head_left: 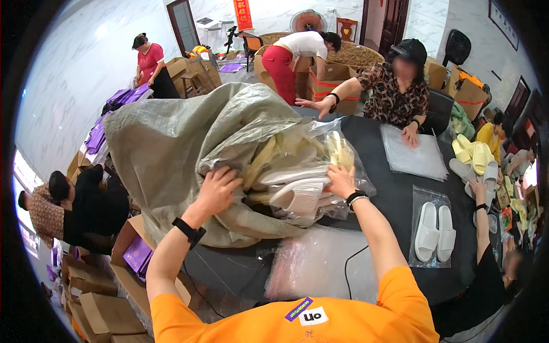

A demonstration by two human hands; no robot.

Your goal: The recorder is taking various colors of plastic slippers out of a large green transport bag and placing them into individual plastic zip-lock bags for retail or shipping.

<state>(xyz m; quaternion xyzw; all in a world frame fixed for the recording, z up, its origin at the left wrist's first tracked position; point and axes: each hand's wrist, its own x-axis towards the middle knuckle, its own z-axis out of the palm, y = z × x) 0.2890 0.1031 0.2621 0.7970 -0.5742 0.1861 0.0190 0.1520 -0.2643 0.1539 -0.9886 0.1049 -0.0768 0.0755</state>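
Note:
A large grey-green woven sack (166, 143) lies on the dark table, its mouth open toward me. My left hand (217, 191) has its fingers curled over the sack's rim. In the mouth are white slippers (300, 197) and yellowish ones (266, 160), wrapped in clear plastic. On the right side of the mouth, my right hand (341, 183) is closed on a clear plastic bag (357, 166), close to a white slipper. Its fingertips are partly hidden by the plastic. How far the slippers reach into the sack cannot be seen.
Clear plastic bags (320, 263) lie before me, crossed by a black cable (347, 268). A bagged white slipper pair (434, 231) lies right. Across the table (383, 191), a person (400, 86) touches another bag stack (409, 154). Cardboard boxes (108, 311) stand left.

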